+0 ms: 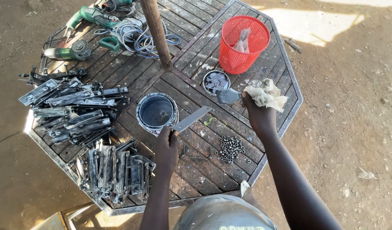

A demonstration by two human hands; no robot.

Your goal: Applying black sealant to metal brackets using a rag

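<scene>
My left hand [167, 147] grips the near end of a flat grey metal strip [191, 119], which slants up to the right just above an open paint tin [156, 111] of grey paint. My right hand [257, 111] holds a paintbrush [228, 96] with grey bristles pointing left, together with a crumpled cream rag [267, 94]. The brush tip lies close to the tin's round lid [216, 81], which rests on the wooden octagonal table [196, 170].
Two heaps of grey metal brackets [72, 108] [115, 170] fill the table's left side. Green power tools [70, 52] and coiled cables [138, 36] lie at the far left. A red mesh basket [242, 42], a metal post [157, 32] and several small nuts [231, 148] stand nearby.
</scene>
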